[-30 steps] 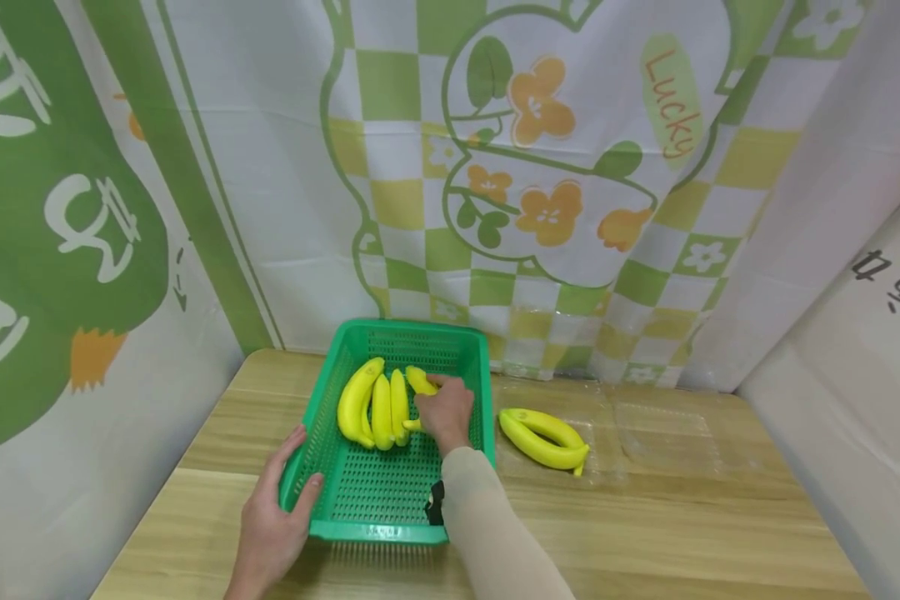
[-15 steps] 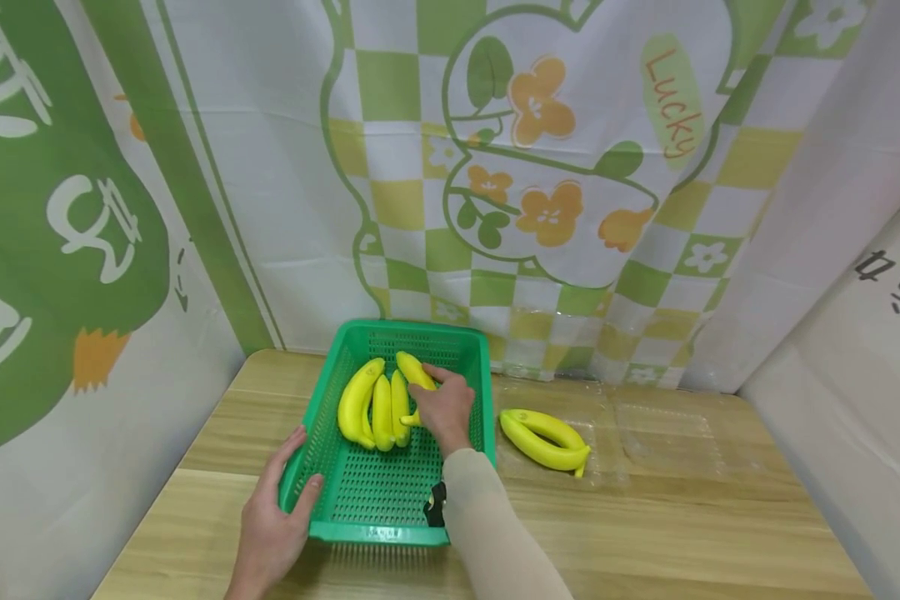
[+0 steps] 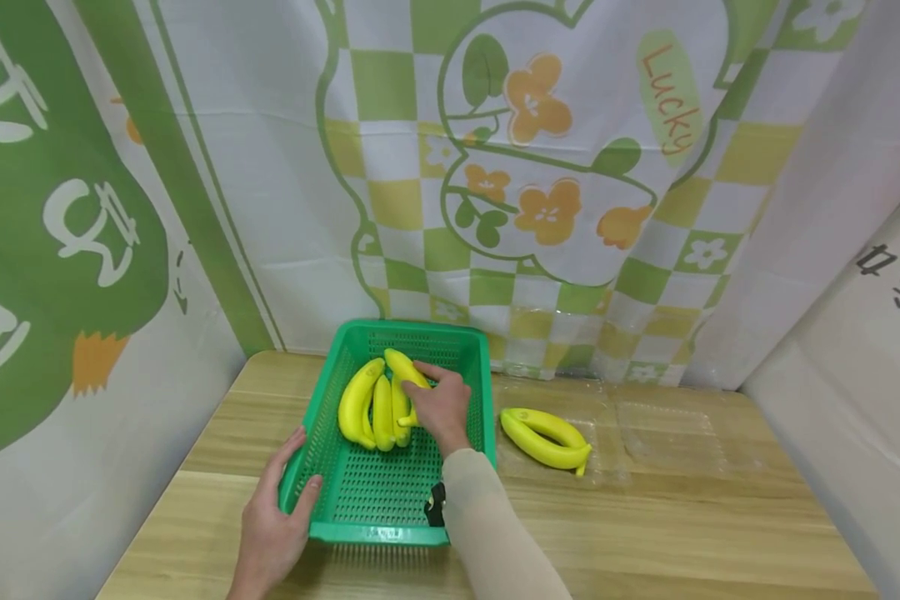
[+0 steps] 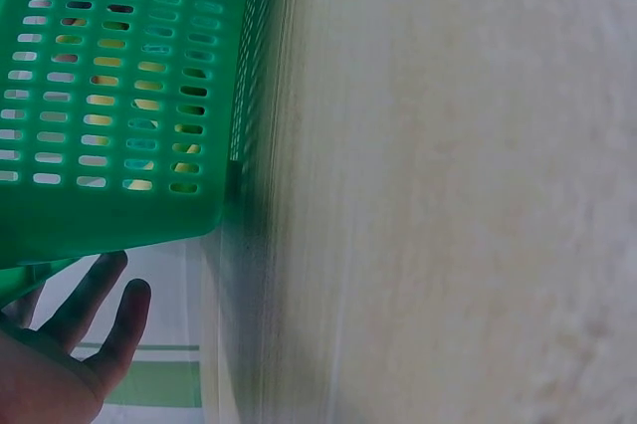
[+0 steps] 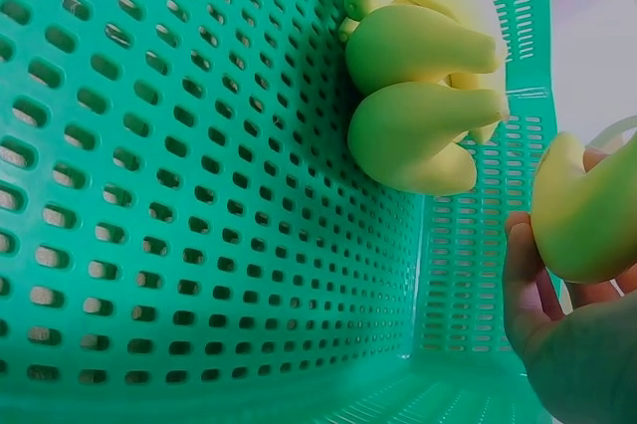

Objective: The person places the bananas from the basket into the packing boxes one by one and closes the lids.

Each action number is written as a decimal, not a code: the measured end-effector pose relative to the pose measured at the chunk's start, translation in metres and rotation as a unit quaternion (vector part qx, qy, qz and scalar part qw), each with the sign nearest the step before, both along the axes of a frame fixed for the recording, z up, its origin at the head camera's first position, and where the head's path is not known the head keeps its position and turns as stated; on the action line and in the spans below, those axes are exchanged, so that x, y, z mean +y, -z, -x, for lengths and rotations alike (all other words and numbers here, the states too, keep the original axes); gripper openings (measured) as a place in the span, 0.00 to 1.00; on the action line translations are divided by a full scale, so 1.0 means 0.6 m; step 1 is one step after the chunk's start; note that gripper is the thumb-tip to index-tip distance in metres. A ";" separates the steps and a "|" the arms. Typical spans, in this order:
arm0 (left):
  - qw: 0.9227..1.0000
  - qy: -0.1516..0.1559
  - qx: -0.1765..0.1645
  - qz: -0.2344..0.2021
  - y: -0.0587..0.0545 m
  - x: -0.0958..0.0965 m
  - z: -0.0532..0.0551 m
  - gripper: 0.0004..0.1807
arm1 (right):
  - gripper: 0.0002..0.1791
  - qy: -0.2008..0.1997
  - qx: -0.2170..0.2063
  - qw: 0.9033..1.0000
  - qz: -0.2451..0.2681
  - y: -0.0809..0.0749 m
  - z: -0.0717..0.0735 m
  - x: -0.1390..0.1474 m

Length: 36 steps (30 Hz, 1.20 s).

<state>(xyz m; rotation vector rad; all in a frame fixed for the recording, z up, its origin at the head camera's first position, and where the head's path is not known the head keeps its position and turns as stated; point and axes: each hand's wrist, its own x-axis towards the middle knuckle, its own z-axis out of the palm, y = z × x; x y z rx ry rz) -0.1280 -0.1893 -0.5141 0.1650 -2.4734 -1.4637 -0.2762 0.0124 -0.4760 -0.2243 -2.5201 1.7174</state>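
A green perforated plastic basket (image 3: 381, 533) stands on the wooden table. My left hand (image 3: 272, 525) grips its left rim, thumb inside and fingers outside; the left wrist view has those fingers (image 4: 125, 329) under the rim. Inside the basket, my right hand (image 3: 446, 410) pinches a yellow banana (image 3: 402, 367) near its middle. In the right wrist view this banana (image 5: 587, 225) is apart from the basket floor. Several other bananas (image 3: 359, 406) lie side by side, toward the basket's left and back. The held one partly covers the rightmost of them.
Right of the basket, two bananas (image 3: 546, 439) lie together on the table, their ends touching. A clear plastic sheet or tray (image 3: 671, 429) lies near the back edge. Behind the table hangs a patterned curtain (image 3: 570, 325). A wooden tabletop (image 3: 645, 533) extends to the front right.
My right hand has shifted the held banana up and to the left, over the rightmost banana of the row. The left hand and basket have stayed in place.
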 end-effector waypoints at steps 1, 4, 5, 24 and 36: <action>1.000 -0.001 0.000 0.000 0.001 0.000 0.000 0.34 | 0.20 -0.001 0.000 1.000 0.001 0.000 0.000 0.000; 1.000 -0.002 -0.003 0.000 0.001 0.000 -0.001 0.34 | 0.20 -0.002 0.003 1.000 -0.002 -0.001 -0.001 -0.001; 1.000 -0.001 -0.005 -0.001 0.001 0.000 0.000 0.34 | 0.20 -0.004 0.005 1.000 0.000 -0.001 -0.002 -0.001; 1.000 0.001 -0.001 0.000 -0.004 0.001 -0.001 0.34 | 0.19 -0.019 0.025 0.999 0.020 -0.004 -0.005 0.002; 1.000 0.001 -0.011 -0.002 -0.006 0.001 0.000 0.34 | 0.19 -0.020 -0.004 0.995 0.096 -0.020 0.001 0.020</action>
